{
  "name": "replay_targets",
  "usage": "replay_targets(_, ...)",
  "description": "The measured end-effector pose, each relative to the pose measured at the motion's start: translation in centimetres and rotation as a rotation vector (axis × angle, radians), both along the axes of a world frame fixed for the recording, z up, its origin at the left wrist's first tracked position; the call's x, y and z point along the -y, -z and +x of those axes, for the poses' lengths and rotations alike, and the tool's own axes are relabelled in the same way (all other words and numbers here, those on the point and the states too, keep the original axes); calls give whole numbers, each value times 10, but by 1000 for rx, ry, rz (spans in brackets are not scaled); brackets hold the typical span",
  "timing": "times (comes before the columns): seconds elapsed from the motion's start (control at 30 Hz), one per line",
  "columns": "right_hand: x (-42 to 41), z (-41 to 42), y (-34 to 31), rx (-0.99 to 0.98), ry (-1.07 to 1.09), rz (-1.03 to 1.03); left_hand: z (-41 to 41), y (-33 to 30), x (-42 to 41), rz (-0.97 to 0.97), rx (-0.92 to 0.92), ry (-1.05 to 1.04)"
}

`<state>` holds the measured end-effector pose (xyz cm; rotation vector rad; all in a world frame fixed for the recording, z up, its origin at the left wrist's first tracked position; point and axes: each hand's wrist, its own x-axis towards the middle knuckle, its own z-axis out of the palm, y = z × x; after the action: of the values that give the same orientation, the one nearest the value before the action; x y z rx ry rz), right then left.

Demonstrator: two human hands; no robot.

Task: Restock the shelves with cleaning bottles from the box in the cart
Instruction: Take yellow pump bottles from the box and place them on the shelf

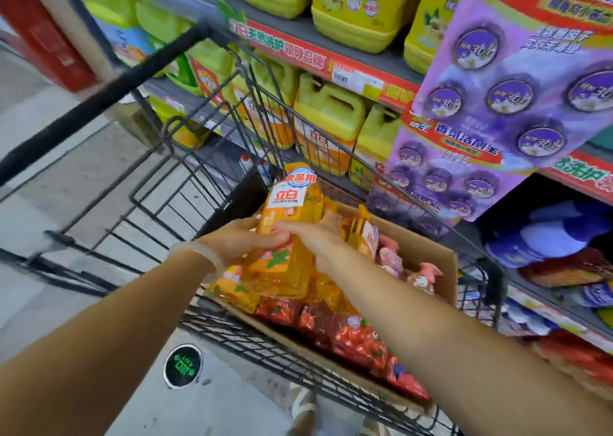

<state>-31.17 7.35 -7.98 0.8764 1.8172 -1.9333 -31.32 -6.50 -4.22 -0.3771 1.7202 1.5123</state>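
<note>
Both hands meet over the box (428, 256), a brown cardboard carton sitting in the wire cart (212, 183). Left hand (238, 239) grips an orange bottle (292, 210) from its left side, fingers (278, 236) curled across the front below the white label. Right hand (318, 236) is on the same bottle from the right, thumb lying over the front and touching the left fingers; its other fingers are hidden behind the bottle, so their spread cannot be told. Bottle is held upright with a slight tilt, lifted above the carton's contents, its blue-and-red cap label toward the shelves (331, 54). A clear bracelet (199, 253) sits on the left wrist. Beneath the bottle the box holds more orange packs (232, 289), red packs (358, 339) along the near edge and pink-capped bottles (421, 276) at the right. Cart stands just beside the shelves, which carry yellow jugs (328, 110) on two levels behind red price strips. A purple display card (517, 80) hangs at the right, over the shelf fronts. Floor (66, 176) is pale grey, with a round green marker (183, 366) near the cart's near end.
</note>
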Motion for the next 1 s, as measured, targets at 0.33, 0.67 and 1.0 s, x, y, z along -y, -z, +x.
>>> replay_targets(0.33,34,-5,25,93,-241,145,1,24,6,-300,-168,56)
replay_targets(0.67,20,-3,21,86,-133,-15,-3,22,14,-157,103,-78)
replay_targets(1.0,-33,0,-38,-74,-130,-202,-17,-23,14,56,59,120)
